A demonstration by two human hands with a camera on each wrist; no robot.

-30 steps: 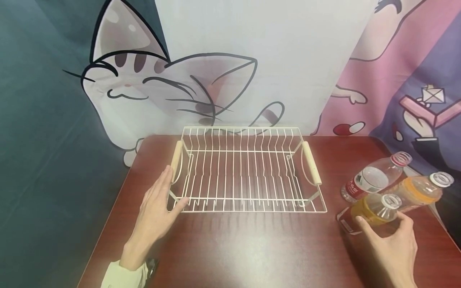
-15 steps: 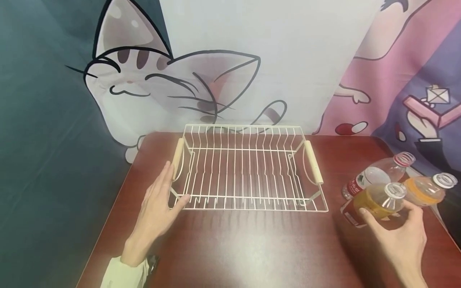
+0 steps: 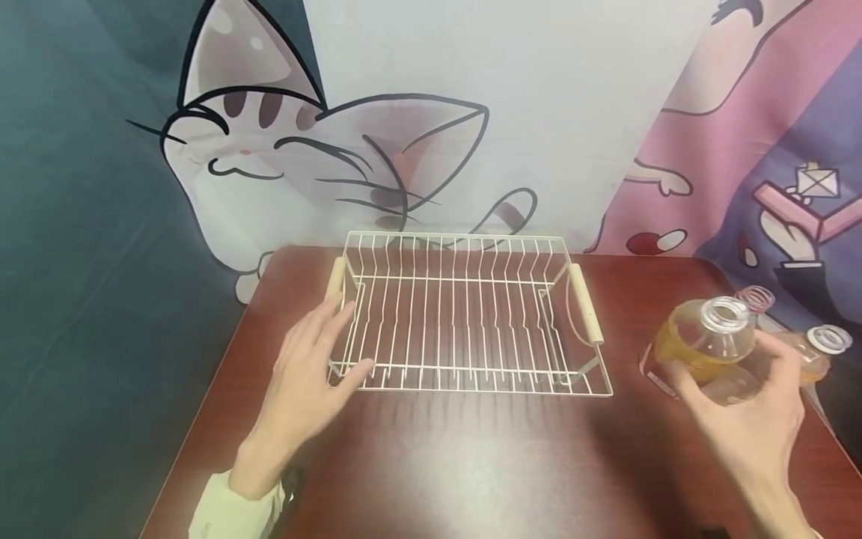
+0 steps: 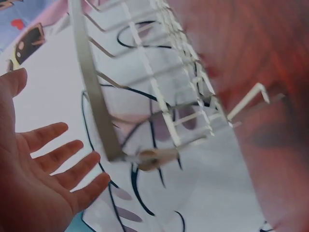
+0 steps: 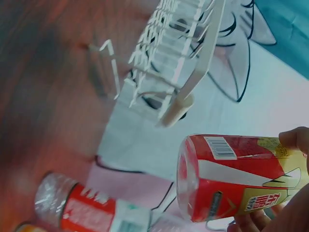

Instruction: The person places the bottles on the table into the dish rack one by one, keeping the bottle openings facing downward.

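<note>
My right hand (image 3: 750, 419) grips a clear plastic bottle with a red and yellow label (image 3: 697, 340), tilted and held above the table at the right. Its red lower label and barcode show in the right wrist view, where the bottle's base (image 5: 186, 176) hangs free. On the left, my left hand (image 3: 303, 378) has its fingers spread, beside the near left corner of a white wire dish rack (image 3: 471, 391). In the head view those fingers overlap the rack's left wooden handle (image 3: 336, 275); the left wrist view shows the hand (image 4: 48, 174) apart from the rack.
Behind the held bottle stand a red-labelled bottle (image 5: 89, 208), mostly hidden in the head view, and an orange-labelled bottle (image 3: 815, 359) by the table's right edge. The rack's right wooden handle (image 3: 584, 303) faces them. A cartoon-printed cloth (image 3: 431, 172) hangs behind the table (image 3: 471, 464).
My right hand has lifted the bottle off the table, and it now covers most of the red-labelled one. My left hand has shifted slightly right and up, its fingers spreading wider.
</note>
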